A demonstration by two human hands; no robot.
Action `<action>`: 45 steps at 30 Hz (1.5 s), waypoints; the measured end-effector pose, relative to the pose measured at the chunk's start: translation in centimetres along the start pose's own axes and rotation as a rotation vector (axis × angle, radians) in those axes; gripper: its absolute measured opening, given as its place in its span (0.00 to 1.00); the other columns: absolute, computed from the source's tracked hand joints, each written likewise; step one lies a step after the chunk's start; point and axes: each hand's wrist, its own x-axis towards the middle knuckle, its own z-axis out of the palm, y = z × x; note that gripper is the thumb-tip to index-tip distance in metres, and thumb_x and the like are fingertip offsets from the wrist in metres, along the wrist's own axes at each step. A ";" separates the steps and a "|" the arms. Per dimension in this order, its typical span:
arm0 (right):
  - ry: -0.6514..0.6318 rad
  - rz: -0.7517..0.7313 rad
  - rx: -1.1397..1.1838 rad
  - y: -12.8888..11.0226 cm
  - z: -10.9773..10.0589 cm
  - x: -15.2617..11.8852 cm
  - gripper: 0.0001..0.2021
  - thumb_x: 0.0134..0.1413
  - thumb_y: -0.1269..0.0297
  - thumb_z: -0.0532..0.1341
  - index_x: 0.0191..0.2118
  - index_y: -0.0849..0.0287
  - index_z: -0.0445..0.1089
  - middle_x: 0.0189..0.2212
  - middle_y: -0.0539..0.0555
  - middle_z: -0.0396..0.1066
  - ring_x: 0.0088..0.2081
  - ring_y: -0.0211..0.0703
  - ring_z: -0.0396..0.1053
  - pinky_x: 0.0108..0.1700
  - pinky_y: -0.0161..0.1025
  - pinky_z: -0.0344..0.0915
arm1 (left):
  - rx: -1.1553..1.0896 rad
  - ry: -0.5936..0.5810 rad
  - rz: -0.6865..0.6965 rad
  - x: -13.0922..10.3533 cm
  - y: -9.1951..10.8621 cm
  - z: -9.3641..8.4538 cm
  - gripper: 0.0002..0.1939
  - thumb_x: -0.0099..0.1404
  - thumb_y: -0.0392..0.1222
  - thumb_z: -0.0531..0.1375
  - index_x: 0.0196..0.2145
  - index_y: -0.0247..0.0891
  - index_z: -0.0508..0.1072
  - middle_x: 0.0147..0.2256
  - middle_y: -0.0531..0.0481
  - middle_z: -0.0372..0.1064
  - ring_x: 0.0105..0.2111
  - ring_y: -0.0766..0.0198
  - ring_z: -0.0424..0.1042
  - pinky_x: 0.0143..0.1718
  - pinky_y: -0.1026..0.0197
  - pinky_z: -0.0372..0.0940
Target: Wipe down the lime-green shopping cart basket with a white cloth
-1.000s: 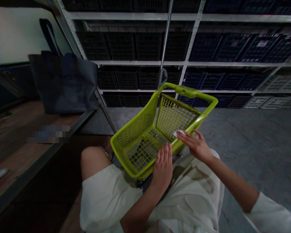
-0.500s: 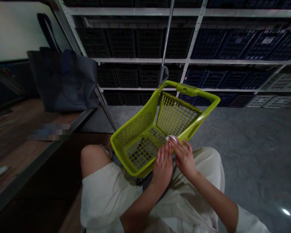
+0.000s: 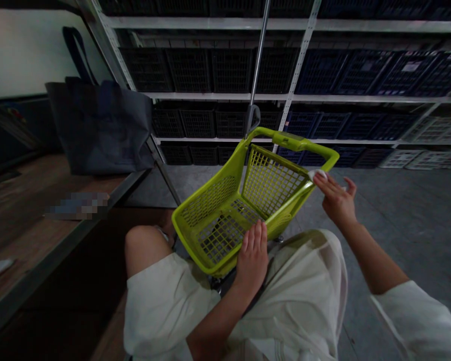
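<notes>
A lime-green rolling shopping basket with lattice sides stands tilted in front of my knees. My left hand holds its near rim, fingers together and laid over the edge; the thumb is hidden. Farther along that rim, at the right corner below the handle, my right hand presses a small crumpled white cloth against the plastic. The fingertips pinch the cloth, while another finger stands away from it. Whether the cloth is fabric or a paper wipe I cannot make out.
Racks of dark crates run behind the basket. A metal pole rises at its far side. On the left, a grey tote bag sits on a wooden bench with a metal edge. Grey floor lies to the right.
My right hand has slid the white cloth along the rim, away from my left hand, up to the right corner by the handle. My left hand has stayed on the near rim.
</notes>
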 end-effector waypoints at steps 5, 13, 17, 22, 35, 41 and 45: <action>-0.009 0.140 0.068 -7.5 0.8 -1.6 0.40 0.49 0.81 0.52 0.69 0.52 0.54 0.62 0.58 0.67 0.65 0.51 0.61 0.66 0.59 0.42 | -0.012 -0.005 -0.008 0.0 0.1 0.1 0.29 0.71 0.40 0.51 0.67 0.29 0.57 0.68 0.44 0.55 0.63 0.59 0.62 0.62 0.57 0.62; -0.130 -0.046 0.398 -17.6 -0.8 -4.3 0.41 0.50 0.82 0.50 0.71 0.52 0.49 0.63 0.57 0.66 0.66 0.48 0.59 0.64 0.53 0.47 | -0.009 0.017 0.008 -0.4 0.1 0.6 0.30 0.71 0.39 0.53 0.67 0.26 0.56 0.67 0.39 0.55 0.64 0.57 0.61 0.64 0.56 0.59; -0.180 -0.101 0.357 -16.1 -0.9 -4.0 0.37 0.57 0.81 0.50 0.70 0.49 0.51 0.62 0.55 0.66 0.64 0.44 0.62 0.61 0.50 0.47 | -0.008 0.013 0.011 -0.4 0.0 0.3 0.30 0.71 0.39 0.52 0.68 0.27 0.56 0.68 0.40 0.54 0.65 0.58 0.60 0.64 0.56 0.58; -0.226 -0.177 0.184 -10.2 -0.6 -2.2 0.35 0.58 0.82 0.48 0.68 0.45 0.55 0.62 0.53 0.67 0.62 0.44 0.64 0.61 0.52 0.45 | 0.008 0.016 0.009 -0.3 -0.1 0.4 0.30 0.71 0.40 0.51 0.68 0.29 0.55 0.69 0.42 0.53 0.65 0.59 0.59 0.64 0.57 0.58; -0.096 0.030 0.203 -14.5 -0.1 -2.0 0.35 0.53 0.80 0.52 0.66 0.50 0.60 0.59 0.55 0.71 0.62 0.47 0.66 0.65 0.53 0.43 | -0.021 0.028 0.000 -0.1 0.1 0.6 0.29 0.71 0.40 0.52 0.67 0.27 0.57 0.68 0.42 0.55 0.64 0.58 0.61 0.63 0.56 0.61; -0.120 -0.040 0.335 -18.0 -0.8 -3.5 0.33 0.58 0.77 0.51 0.68 0.49 0.55 0.59 0.55 0.70 0.62 0.46 0.65 0.64 0.51 0.44 | -0.019 0.035 0.008 -0.5 0.0 0.6 0.28 0.72 0.39 0.51 0.66 0.27 0.59 0.67 0.41 0.57 0.64 0.57 0.62 0.63 0.56 0.60; -0.183 -0.072 0.326 -16.3 -0.4 -4.1 0.35 0.59 0.80 0.50 0.70 0.49 0.50 0.63 0.55 0.65 0.65 0.44 0.60 0.65 0.51 0.41 | -0.008 0.050 0.010 -0.4 -0.1 0.3 0.27 0.72 0.39 0.51 0.66 0.27 0.60 0.67 0.41 0.57 0.63 0.58 0.63 0.62 0.57 0.61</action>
